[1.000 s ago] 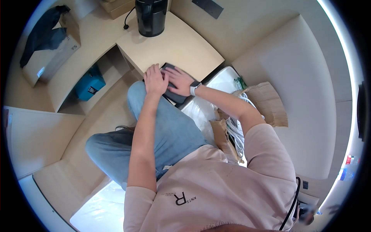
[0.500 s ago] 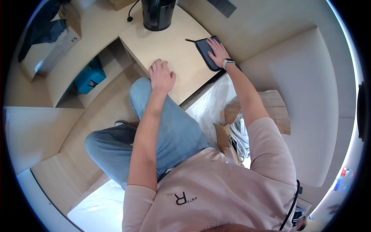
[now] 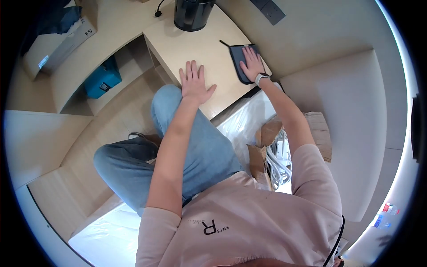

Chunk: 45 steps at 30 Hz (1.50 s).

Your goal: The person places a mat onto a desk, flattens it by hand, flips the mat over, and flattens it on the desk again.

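My left hand [image 3: 195, 85] lies palm down near the edge of the light wooden tabletop [image 3: 178, 49], fingers stretched and spread, holding nothing. Farther right, my right hand [image 3: 252, 66], with a watch on its wrist, rests flat on a dark grey zip case [image 3: 238, 58]. Its fingers are apart and not wrapped around the case, and they cover part of its top. A thin strap sticks out from the case's upper left corner.
A black kettle-like container [image 3: 192, 15] stands at the tabletop's back. A blue box [image 3: 103, 80] sits in the open shelf, with a carton [image 3: 66, 49] at far left. Below the tabletop are torn cardboard [image 3: 258, 162] and white cables [image 3: 279, 167]. A cushioned seat [image 3: 342, 98] is at right.
My left hand has gone from curled fingers to flat, spread ones and has shifted slightly right. My right hand stays on the case, its fingers a little more spread. The view has shifted slightly.
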### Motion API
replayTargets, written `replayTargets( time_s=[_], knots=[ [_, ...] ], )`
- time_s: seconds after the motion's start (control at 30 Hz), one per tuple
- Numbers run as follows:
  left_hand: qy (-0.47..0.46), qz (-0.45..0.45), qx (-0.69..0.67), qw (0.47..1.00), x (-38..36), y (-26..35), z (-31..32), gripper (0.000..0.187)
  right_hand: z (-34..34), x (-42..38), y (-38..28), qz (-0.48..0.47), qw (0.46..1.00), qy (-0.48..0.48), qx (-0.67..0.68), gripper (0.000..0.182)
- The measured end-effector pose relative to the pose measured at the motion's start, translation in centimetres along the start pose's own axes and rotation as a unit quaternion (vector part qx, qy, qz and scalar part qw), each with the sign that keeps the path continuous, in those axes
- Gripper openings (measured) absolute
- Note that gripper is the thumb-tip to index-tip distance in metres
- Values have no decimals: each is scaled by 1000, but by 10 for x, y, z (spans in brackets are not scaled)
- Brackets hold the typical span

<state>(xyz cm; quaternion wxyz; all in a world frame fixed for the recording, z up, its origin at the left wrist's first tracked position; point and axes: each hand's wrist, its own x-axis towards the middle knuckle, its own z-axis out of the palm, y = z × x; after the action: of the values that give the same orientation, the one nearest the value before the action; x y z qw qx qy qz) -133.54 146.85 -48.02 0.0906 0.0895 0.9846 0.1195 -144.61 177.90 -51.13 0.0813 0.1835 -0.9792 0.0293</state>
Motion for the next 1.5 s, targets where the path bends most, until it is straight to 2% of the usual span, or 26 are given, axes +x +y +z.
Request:
replayTargets(
  time_s=[0.1, 0.2, 0.27, 0.3, 0.33, 0.4, 0.43, 0.63, 0.97, 1.13, 1.17, 1.23, 1.3, 1.37, 1.43, 1.5],
  knots=[
    [5, -4, -6, 1000, 1, 1, 5, 99, -8, -4, -43, -41, 999, -18, 1, 77],
    [63, 8, -37, 997, 3, -1, 14, 100, -17, -12, -98, -80, 996, -27, 21, 76],
    [86, -15, -68, 994, 6, 1, 14, 97, -14, -18, -132, -103, 993, -13, 56, 77],
    [136, -5, -89, 987, 8, -1, 20, 89, -10, -22, -148, -116, 992, -4, 51, 79],
    [140, 3, -89, 986, 13, 1, 21, 89, -21, -27, -184, -132, 985, -45, 102, 79],
    [197, -29, -143, 969, 17, -3, 24, 81, -12, -38, -206, -165, 972, -48, 159, 78],
    [206, -43, -140, 968, 16, -3, 24, 76, -12, -38, -212, -168, 974, -39, 150, 77],
    [174, -40, -169, 969, 15, -7, 19, 69, -16, -38, -214, -178, 973, -20, 149, 76],
    [170, -39, -173, 969, 14, -6, 18, 71, -9, -37, -214, -156, 976, -23, 151, 77],
    [218, -16, -198, 956, 7, -7, 18, 64, -21, -41, -218, -140, 976, -32, 162, 77],
    [221, -15, -198, 955, -1, -7, 11, 64, -21, -42, -216, -132, 976, -49, 166, 78],
    [277, 58, -299, 911, -33, -13, 0, 58, -14, -41, -216, -139, 978, -28, 153, 79],
    [221, 110, -411, 877, -82, -29, -8, 56, -20, -40, -215, -149, 977, -17, 149, 79],
    [126, 130, -384, 905, -163, -53, -41, 57, -24, -42, -217, -146, 979, -17, 143, 76],
    [84, 77, -325, 939, -241, -88, -70, 52, -24, -41, -219, -139, 981, -23, 133, 75],
    [128, -13, -205, 970, -312, -112, -90, 49, -23, -39, -219, -140, 981, -24, 131, 74]
  ],
)
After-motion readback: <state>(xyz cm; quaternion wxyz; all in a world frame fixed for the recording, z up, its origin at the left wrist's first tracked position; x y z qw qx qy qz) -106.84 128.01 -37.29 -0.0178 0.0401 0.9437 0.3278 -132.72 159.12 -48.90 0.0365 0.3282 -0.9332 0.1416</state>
